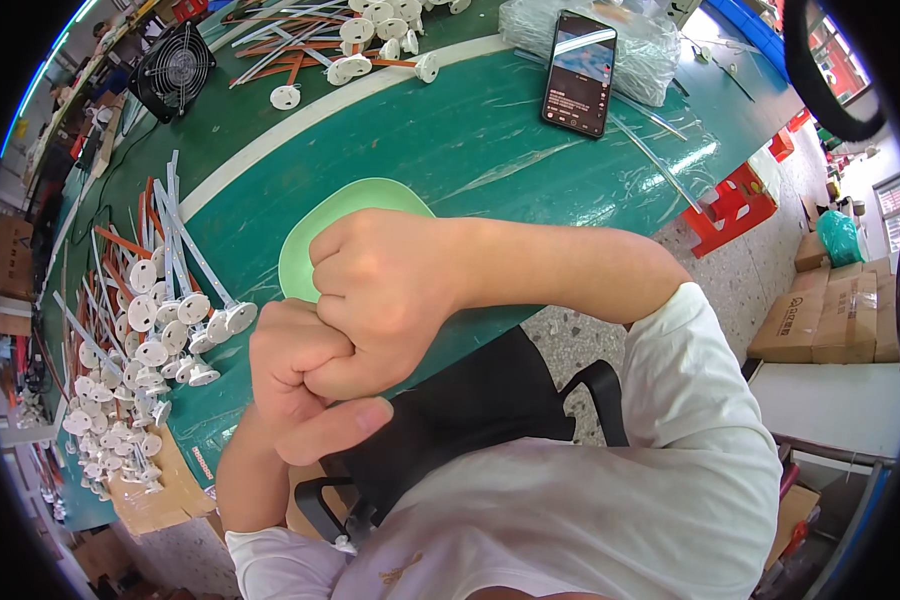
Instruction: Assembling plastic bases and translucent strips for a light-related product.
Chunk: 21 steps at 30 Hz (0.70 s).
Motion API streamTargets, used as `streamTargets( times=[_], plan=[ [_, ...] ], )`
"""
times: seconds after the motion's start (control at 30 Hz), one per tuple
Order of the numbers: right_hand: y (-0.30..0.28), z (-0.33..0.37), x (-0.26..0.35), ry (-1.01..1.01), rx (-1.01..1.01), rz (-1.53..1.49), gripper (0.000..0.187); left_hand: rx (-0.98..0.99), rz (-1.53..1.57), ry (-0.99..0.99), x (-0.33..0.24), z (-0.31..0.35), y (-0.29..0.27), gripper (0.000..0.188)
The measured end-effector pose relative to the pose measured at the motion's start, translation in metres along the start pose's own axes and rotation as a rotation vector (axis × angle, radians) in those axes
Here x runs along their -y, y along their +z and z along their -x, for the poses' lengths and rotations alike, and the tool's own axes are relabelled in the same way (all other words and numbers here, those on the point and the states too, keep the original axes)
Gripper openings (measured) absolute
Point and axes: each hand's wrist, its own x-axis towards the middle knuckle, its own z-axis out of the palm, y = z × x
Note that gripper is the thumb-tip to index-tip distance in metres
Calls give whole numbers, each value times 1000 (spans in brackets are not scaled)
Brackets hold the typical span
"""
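Observation:
My right hand (385,285) is curled into a fist, its knuckles up, over the near part of a light green bowl (302,245). Against its lower side presses my left hand (295,365), fingers bent in and thumb stretched to the right. The two hands touch, and whatever lies between or inside them is hidden. The bowl stands on the green table mat (490,170); its inside is mostly covered by my right hand. To the left is a heap of thin strips with round white end pieces (155,330), white and orange in colour.
A phone (578,75) with a lit screen leans against a clear plastic bag (645,55). More strips with white discs (365,45) lie at the back. A black fan (173,70) stands far left. Below the hands is a black chair (470,400); a red stool (735,210) is at right.

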Motion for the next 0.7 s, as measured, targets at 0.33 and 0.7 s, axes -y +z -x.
streamTargets(
  times=[0.33, 0.7],
  plan=[
    [2, 0, 3, 7, -43, -16, 31, 30, -44, 82, 0, 1, 2, 41],
    [1, -2, 3, 60, -21, -23, 33, -6, -40, 91, 0, 0, 2, 43]
  ],
)
